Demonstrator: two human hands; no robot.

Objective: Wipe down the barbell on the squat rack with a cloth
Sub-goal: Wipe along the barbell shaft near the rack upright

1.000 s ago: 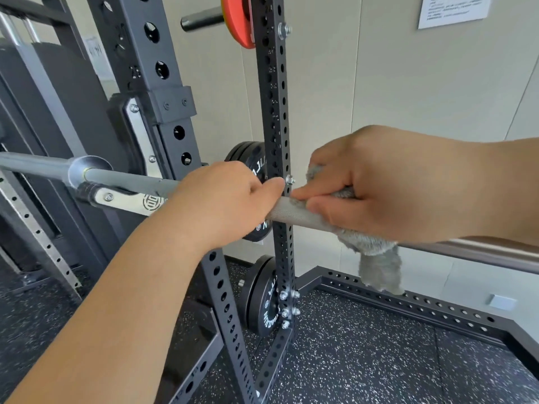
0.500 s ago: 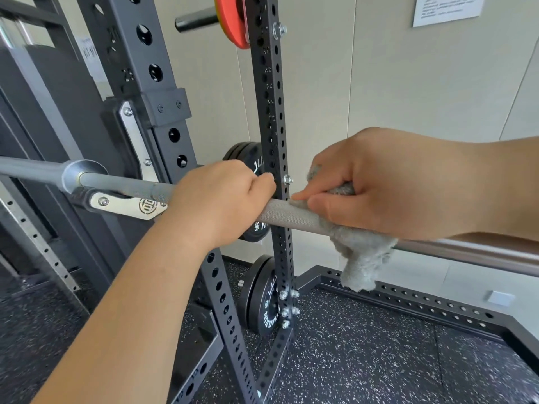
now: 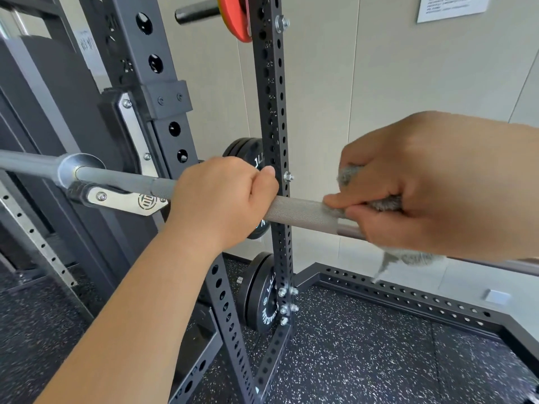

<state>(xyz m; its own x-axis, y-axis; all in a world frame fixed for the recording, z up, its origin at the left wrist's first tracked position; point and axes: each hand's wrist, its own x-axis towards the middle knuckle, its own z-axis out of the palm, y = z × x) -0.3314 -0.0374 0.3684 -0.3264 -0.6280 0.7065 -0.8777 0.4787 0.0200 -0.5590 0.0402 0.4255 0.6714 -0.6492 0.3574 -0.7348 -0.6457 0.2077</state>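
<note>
Barbell (image 3: 300,212) level, left-to-right; left hand (image 3: 221,196) gripping it, right hand (image 3: 431,185) clutching cloth (image 3: 385,204).

Your left hand (image 3: 224,196) and right hand (image 3: 431,185) are both bare, with no gloves on them. Your left arm (image 3: 140,310) is bare all the way down to the bottom edge, and no sleeve shows on it. Your right arm (image 3: 522,193) is bare too, and you can see a short, clean nail on your left thumb (image 3: 269,170).
</note>
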